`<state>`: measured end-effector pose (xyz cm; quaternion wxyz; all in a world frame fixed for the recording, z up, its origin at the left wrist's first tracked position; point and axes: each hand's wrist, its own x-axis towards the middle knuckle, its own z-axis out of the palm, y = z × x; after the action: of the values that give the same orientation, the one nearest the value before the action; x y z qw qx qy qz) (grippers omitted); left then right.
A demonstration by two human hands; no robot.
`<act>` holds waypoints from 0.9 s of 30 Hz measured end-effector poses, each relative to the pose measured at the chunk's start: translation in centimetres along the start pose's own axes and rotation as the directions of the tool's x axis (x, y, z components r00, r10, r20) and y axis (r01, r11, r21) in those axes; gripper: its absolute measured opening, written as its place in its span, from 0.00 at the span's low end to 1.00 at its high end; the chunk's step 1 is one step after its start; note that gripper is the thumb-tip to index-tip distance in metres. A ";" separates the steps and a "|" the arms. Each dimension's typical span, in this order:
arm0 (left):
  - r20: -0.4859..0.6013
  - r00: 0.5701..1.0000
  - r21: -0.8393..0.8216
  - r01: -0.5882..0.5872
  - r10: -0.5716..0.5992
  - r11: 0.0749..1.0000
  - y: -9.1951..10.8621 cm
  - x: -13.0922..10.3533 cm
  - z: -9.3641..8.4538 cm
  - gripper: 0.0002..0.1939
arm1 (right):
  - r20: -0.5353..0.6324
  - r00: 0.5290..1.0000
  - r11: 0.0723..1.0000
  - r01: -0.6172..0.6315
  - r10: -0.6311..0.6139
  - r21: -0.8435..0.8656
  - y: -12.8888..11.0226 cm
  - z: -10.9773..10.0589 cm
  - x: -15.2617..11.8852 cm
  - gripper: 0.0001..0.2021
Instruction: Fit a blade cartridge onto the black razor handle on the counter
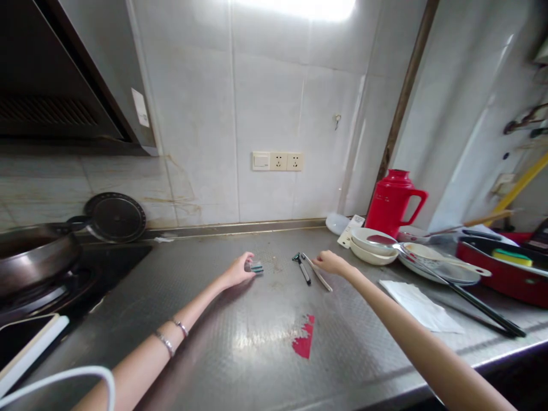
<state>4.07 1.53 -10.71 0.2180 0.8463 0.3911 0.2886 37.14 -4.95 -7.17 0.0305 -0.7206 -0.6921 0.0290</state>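
On the metal counter, my left hand is curled around a small clear case with teal and dark strips. My right hand is closed at the upper side of a thin pale strip-like object, which slants over the counter; its fingertips are partly hidden. Just left of that strip lies a razor with a dark and grey handle, apart from both hands. A torn red patch is on the counter nearer the front.
At right stand a red thermos, white bowls, a plate with utensils, a napkin and a red pan. A steel pan sits on the stove at left; a white cable curves in front.
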 end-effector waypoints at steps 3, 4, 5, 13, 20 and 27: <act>-0.031 0.998 0.001 -0.049 0.049 0.999 1.8 -0.1 0.1 0.26 | -0.062 0.996 0.997 0.070 -0.067 0.037 -1.2 -1.6 -0.8 0.14; -0.028 0.997 0.000 -0.068 0.068 0.998 2.7 -0.2 0.1 0.27 | -0.069 0.992 0.992 0.112 -0.109 0.054 -1.8 -2.2 -1.1 0.13; -0.032 0.996 -0.006 -0.083 0.083 0.996 3.6 -0.2 0.3 0.27 | -0.070 0.985 0.984 0.164 -0.159 0.072 -2.5 -2.6 -1.5 0.13; 0.057 0.978 -0.084 -0.198 0.203 0.977 9.1 -0.8 2.8 0.32 | 0.029 0.876 0.876 0.480 -0.482 0.057 -7.3 -4.0 -4.5 0.38; 0.080 0.974 -0.047 -0.209 0.212 0.977 9.7 -1.4 3.5 0.34 | 0.071 0.876 0.878 0.472 -0.477 0.076 -6.4 -3.6 -4.0 0.28; -0.021 0.996 0.098 -0.088 0.090 0.991 4.5 -2.0 1.2 0.23 | 0.258 0.964 0.990 0.034 -0.068 0.135 0.6 -3.4 -1.4 0.31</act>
<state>6.20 -2.96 -9.51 0.1583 0.8687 0.3693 0.2896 37.98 -6.40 -3.80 -0.0138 -0.6888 -0.7050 0.1680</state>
